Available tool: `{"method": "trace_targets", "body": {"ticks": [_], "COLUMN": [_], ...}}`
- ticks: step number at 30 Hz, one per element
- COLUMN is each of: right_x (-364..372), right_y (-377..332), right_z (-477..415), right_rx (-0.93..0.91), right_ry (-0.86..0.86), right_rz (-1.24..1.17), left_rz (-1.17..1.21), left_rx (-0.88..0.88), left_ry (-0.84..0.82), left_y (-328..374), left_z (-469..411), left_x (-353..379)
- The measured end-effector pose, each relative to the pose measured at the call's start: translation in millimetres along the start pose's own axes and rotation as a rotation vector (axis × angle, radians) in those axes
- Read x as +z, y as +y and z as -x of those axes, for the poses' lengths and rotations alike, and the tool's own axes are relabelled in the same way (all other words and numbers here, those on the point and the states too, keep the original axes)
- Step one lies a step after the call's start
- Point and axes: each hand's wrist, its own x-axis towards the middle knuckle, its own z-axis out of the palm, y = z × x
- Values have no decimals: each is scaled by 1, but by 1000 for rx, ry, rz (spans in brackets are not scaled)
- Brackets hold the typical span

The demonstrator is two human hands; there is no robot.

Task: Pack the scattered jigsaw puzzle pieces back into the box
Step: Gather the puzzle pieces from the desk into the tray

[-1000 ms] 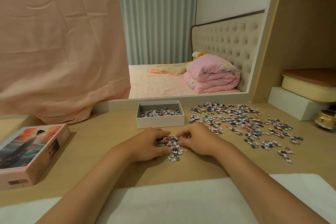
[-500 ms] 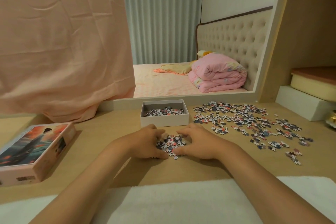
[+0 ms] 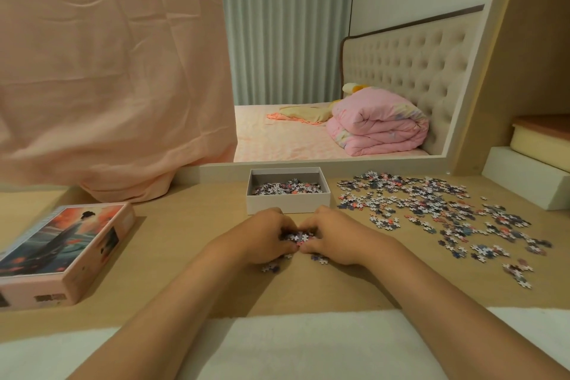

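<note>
Light wooden desk (image 3: pixel 185 241) across the lower half of the frame, pink cloth (image 3: pixel 108 71) hanging upper left, bed (image 3: pixel 277 142) with a folded pink quilt (image 3: pixel 379 126) upper right. Our left hand (image 3: pixel 262 237) and right hand (image 3: pixel 336 237) are at centre frame, fingers curled inward and cupped round a small heap (image 3: pixel 297 237) of puzzle bits, fingertips nearly meeting over it. A few stray pieces (image 3: pixel 270 268) lie just below the hands. Right above them sits the open white box (image 3: pixel 288 202), with a layer of packed pieces (image 3: pixel 287 187) inside. Loads of scattered pieces (image 3: pixel 431 210) cover the right side of the desk. The picture lid (image 3: pixel 61 250) lies at lower left.
</note>
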Motion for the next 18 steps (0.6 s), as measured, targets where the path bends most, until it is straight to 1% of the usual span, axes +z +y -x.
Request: {"method": "trace_targets", "body": {"ticks": [3,6,9,13,15,18], "right_x": [-3,-5,-10,-26,-34,-44], "right_y": [-3,-4,-2,-1,0,1], "right_z": [-5,-12,-20,-32,-43,-62], "right_rx": [27,62,97,80,82,60], "right_ry": [49,59,75,140,187,289], "right_rz": [-43,-87,-238,-412,-424,-375], "left_rz": [70,201,321,511,578,632], "left_rx": [2,-31,-61,-51,-45,-49], "left_ry": [78,104,94,128,140,181], "left_y": [-3,-7,-14,-26,-28,-31], "left_z": [-1,-5,-14,-30,-40,-57], "left_x": [2,3,-1,-18,-28,-41]}}
